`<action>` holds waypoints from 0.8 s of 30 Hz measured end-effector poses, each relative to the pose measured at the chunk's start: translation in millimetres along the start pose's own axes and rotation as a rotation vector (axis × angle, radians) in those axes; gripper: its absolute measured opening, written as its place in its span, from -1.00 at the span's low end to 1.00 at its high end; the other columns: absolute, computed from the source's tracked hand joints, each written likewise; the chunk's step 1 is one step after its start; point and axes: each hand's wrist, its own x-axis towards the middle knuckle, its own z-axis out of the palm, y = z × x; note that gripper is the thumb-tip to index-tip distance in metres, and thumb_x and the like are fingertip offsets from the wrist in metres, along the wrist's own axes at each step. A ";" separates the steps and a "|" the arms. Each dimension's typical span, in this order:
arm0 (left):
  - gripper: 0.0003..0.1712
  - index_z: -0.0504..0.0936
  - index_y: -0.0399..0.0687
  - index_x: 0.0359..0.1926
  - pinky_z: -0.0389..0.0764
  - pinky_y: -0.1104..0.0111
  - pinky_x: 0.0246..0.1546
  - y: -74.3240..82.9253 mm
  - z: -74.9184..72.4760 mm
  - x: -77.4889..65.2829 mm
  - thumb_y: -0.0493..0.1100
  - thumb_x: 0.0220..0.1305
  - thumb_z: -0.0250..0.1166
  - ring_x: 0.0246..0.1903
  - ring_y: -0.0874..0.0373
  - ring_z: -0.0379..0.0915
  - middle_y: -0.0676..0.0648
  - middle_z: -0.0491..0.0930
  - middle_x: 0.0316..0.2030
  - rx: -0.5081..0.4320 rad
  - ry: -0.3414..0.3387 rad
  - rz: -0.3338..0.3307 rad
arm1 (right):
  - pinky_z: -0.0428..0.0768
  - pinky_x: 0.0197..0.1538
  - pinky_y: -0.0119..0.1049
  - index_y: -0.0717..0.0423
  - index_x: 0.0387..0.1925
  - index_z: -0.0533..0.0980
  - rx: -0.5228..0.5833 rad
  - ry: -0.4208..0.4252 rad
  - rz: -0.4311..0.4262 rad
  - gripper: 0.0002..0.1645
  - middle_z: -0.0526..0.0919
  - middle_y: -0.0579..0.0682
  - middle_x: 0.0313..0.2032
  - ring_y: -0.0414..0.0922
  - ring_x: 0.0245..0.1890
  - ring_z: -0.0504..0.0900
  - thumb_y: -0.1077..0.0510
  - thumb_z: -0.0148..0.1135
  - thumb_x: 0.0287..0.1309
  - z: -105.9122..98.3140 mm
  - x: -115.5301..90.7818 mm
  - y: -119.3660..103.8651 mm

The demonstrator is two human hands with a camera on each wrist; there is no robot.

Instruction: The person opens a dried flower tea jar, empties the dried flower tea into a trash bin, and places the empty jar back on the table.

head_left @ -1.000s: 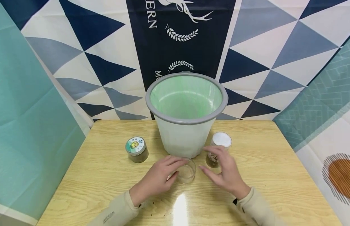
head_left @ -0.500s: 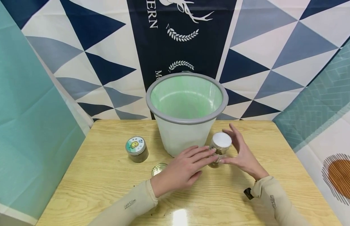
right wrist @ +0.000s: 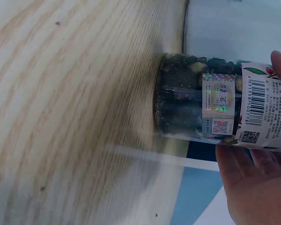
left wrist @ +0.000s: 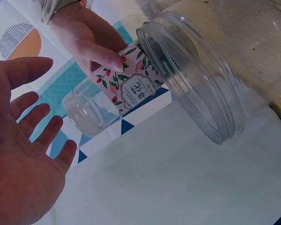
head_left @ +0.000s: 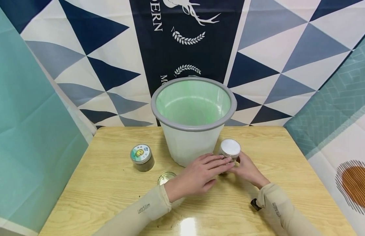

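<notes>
Pink with red flowers and green leaves, a label (left wrist: 136, 89) wraps the see-through floral jar (right wrist: 196, 101), which a person's right hand (head_left: 249, 170) grips from its right side, thumb laid over the label and fingers curled round the far face. The left hand (head_left: 197, 175) reaches across from the other side with fingers straight and thumb apart, pinching nothing; its fingertips overlap the jar in the head view, but whether they touch it cannot be told. So the floral jar lies directly within the right hand's grip, between the two hands, with the right hand nearer. Its long axis runs up and down: the white-topped lid (head_left: 230, 147) points to the ceiling, and the base, where dark contents (right wrist: 178, 98) show through, points down at the table (head_left: 105, 193). Whether that base rests on the wood or hangs just above it is unclear. The jar is just beside the front right of a tall pale bucket (head_left: 188, 146), whose wide mouth faces up. Under the left wrist stands a clear open jar (left wrist: 227, 112), upright and uncovered, mostly hidden by the arm in the head view. Farther left, well apart from the right hand, a short jar (head_left: 144, 166) stands upright wearing a green-and-white lid. Behind everything hangs a blue-and-white patterned cloth (head_left: 110, 72).
</notes>
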 end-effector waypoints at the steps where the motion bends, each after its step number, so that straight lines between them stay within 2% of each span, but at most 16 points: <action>1: -0.15 0.29 0.12 0.57 0.18 0.28 0.56 0.3 -0.9 -0.5 -0.15 0.30 0.38 0.49 0.18 0.24 0.11 0.31 0.53 0.000 0.002 -0.003 | 0.36 0.38 0.36 0.36 0.47 0.22 -0.008 0.006 0.003 -0.03 0.41 0.40 0.37 0.37 0.37 0.40 0.16 0.51 0.16 -0.5 -0.4 -0.2; 7: -0.17 0.29 0.07 0.57 0.21 0.33 0.53 0.3 -15.2 -2.3 -0.15 0.32 0.36 0.44 0.17 0.30 0.09 0.35 0.51 -0.016 0.039 0.011 | 0.41 0.33 0.29 0.35 0.42 0.29 -0.034 0.083 -0.043 -0.08 0.49 0.36 0.30 0.23 0.27 0.49 0.19 0.53 0.13 -13.1 -2.9 -6.0; 9: -0.19 0.28 0.04 0.58 0.21 0.35 0.54 -1.3 -25.5 -2.5 -0.16 0.36 0.32 0.44 0.17 0.31 0.08 0.35 0.51 -0.001 0.051 0.043 | 0.45 0.33 0.10 0.34 0.44 0.27 -0.023 0.127 -0.065 -0.09 0.50 0.32 0.29 0.04 0.25 0.51 0.21 0.50 0.15 -19.5 -2.9 -12.7; 11: -0.25 0.31 0.03 0.56 0.22 0.37 0.53 -3.3 -38.3 -1.2 -0.16 0.39 0.28 0.43 0.17 0.34 0.08 0.38 0.49 0.015 0.078 0.080 | 0.46 0.31 -0.19 0.30 0.46 0.24 0.007 0.176 -0.092 -0.10 0.52 0.21 0.25 -0.18 0.21 0.50 0.25 0.47 0.17 -26.8 -2.8 -19.6; 13: -0.32 0.37 0.01 0.53 0.27 0.37 0.50 -5.9 -52.5 0.6 -0.17 0.42 0.24 0.40 0.17 0.38 0.07 0.44 0.45 0.031 0.124 0.115 | 0.46 0.21 -0.45 0.23 0.46 0.23 0.040 0.229 -0.127 -0.10 0.54 0.04 0.20 -0.35 0.14 0.50 0.29 0.45 0.17 -33.5 -2.8 -26.9; 15: -0.37 0.43 0.00 0.49 0.32 0.36 0.47 -8.7 -66.3 3.5 -0.19 0.43 0.22 0.37 0.16 0.42 0.05 0.51 0.40 0.037 0.181 0.133 | 0.43 0.13 -0.61 0.14 0.45 0.24 0.090 0.289 -0.168 -0.10 0.53 -0.15 0.16 -0.42 0.10 0.50 0.36 0.44 0.13 -40.0 -3.0 -34.6; 18: -0.42 0.48 -0.02 0.45 0.35 0.36 0.46 -12.8 -81.2 6.9 -0.22 0.43 0.20 0.35 0.16 0.44 0.04 0.56 0.35 0.030 0.243 0.141 | 0.44 0.11 -0.62 0.01 0.43 0.27 0.137 0.373 -0.215 -0.06 0.52 -0.32 0.11 -0.38 0.09 0.52 0.44 0.43 0.04 -48.3 -4.3 -45.9; 20: -0.42 0.50 -0.03 0.43 0.35 0.35 0.46 -14.5 -87.0 8.5 -0.24 0.42 0.21 0.35 0.16 0.44 0.04 0.57 0.34 0.025 0.265 0.139 | 0.44 0.11 -0.59 -0.03 0.43 0.28 0.148 0.407 -0.226 -0.03 0.50 -0.34 0.11 -0.34 0.10 0.51 0.46 0.42 0.00 -51.8 -5.3 -51.7; 24: -0.42 0.52 -0.04 0.42 0.37 0.35 0.44 -14.5 -90.1 9.4 -0.25 0.39 0.23 0.34 0.16 0.46 0.04 0.59 0.32 0.024 0.284 0.135 | 0.44 0.10 -0.58 0.02 0.42 0.30 0.106 0.402 -0.227 -0.03 0.51 -0.33 0.09 -0.33 0.06 0.52 0.44 0.44 -0.04 -51.7 -6.7 -55.2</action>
